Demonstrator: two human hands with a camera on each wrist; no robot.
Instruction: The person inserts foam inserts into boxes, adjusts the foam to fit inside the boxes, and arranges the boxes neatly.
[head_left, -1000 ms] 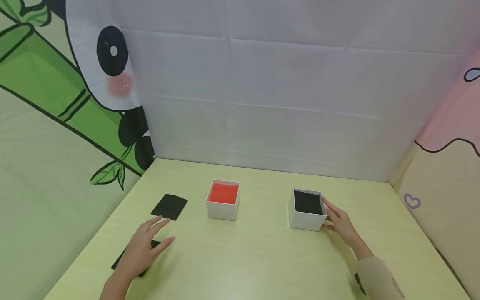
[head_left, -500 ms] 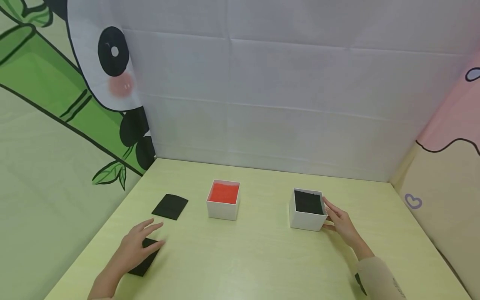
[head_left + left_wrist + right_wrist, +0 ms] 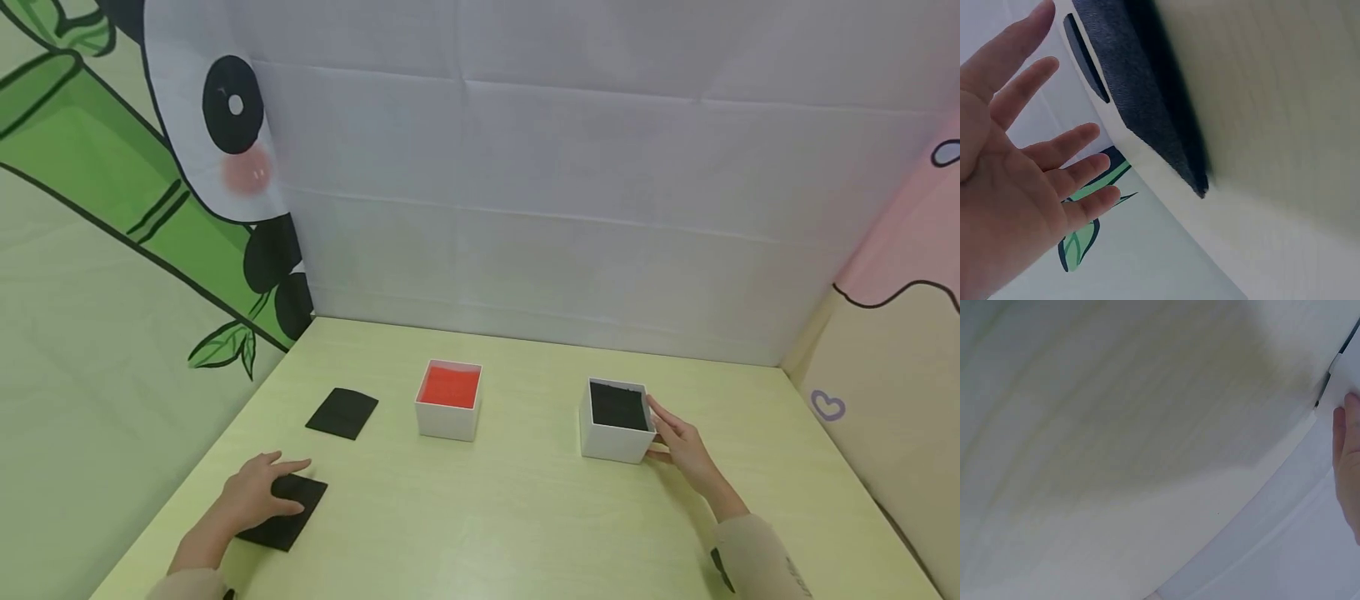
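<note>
My left hand (image 3: 253, 493) is over the nearer black square sheet (image 3: 298, 527) at the table's front left and hides part of it. In the left wrist view the fingers of that hand (image 3: 1029, 169) are spread, with the black sheet (image 3: 1141, 94) beyond them; a gap shows between. A second black sheet (image 3: 342, 413) lies farther back. My right hand (image 3: 686, 457) touches the right side of a white box (image 3: 617, 444) filled with black material (image 3: 618, 407). The right wrist view catches only part of this hand (image 3: 1349, 456), its fingers extended against the white side.
A second white box (image 3: 446, 422) with a red filling (image 3: 450, 387) stands at the back middle, between the black sheets and the right box. The pale yellow table (image 3: 510, 517) ends at a grey cloth backdrop (image 3: 540, 208); printed cloth hangs at both sides.
My left hand has moved left and lowered toward the nearer black sheet, uncovering its right part. My right hand stays at the box. The sheets and boxes keep their places.
</note>
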